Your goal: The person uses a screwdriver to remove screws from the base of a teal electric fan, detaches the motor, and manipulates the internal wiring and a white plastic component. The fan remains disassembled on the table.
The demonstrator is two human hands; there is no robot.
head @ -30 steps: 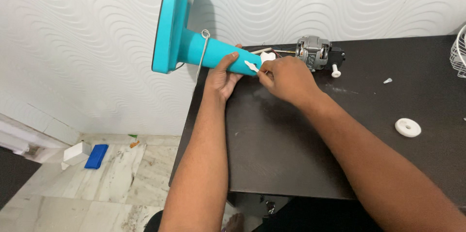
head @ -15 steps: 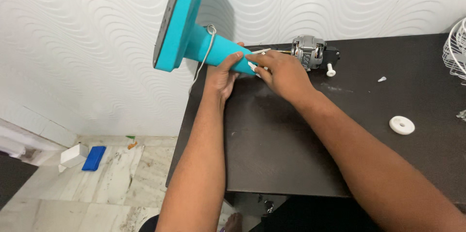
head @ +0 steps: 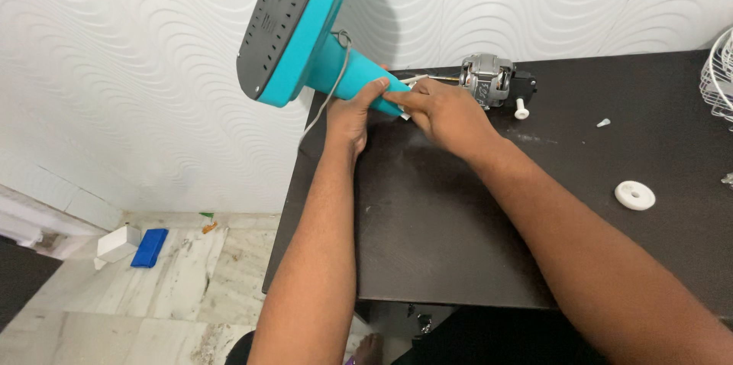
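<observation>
Both forearms bare to the frame edge, no sleeves, left hand [head: 353, 114] and right hand [head: 447, 111] without gloves, rings or watch.

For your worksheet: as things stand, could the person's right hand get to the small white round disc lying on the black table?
Probably yes. The white disc lies alone on bare black table, to the right of the right hand, with nothing between them. That hand is on the teal fan stand, though, so it would have to let go first.

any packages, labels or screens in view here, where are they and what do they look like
No screens or signs.
White box: small carton on the floor, lower left, by the wall.
Blue packet: flat blue rectangle on the floor, touching the white box on its right.
Fan base: dark grey underside, tilted up by the hands; any label there is too small to tell.
</observation>
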